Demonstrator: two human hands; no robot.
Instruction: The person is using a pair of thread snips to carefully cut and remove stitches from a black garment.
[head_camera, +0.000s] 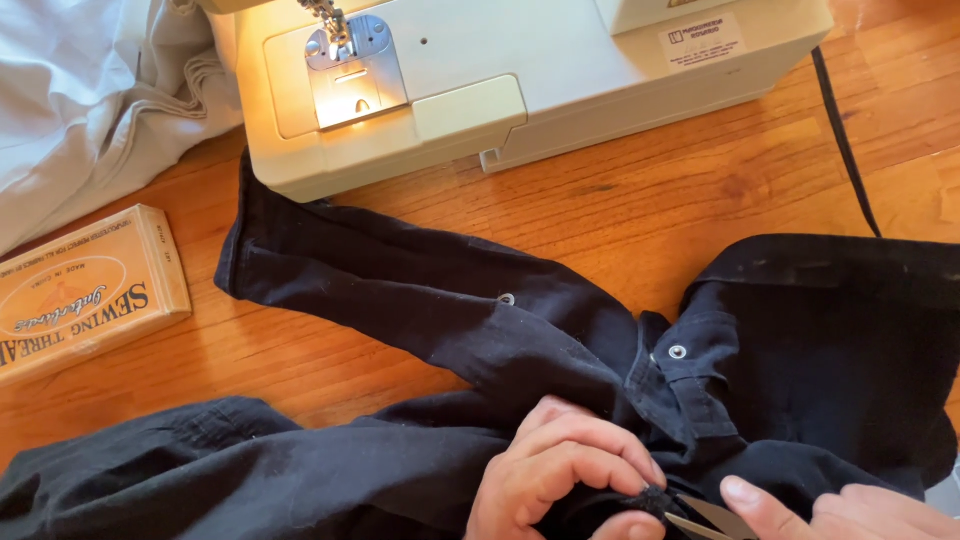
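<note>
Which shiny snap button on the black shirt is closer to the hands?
The right snap, on the flap just above the left hand. The other snap sits farther up the sleeve, towards the sewing machine.

Black button-up shirt (420, 310), kinda linty, sprawled rumpled over the lower half of the frame, one sleeve running up toward the upper left. Two small silver snaps showing near the middle. Bunched-up bit of fabric pinched at bottom center, with small snips (705, 518), silver blades slightly parted, tips right against that bunch.
</note>
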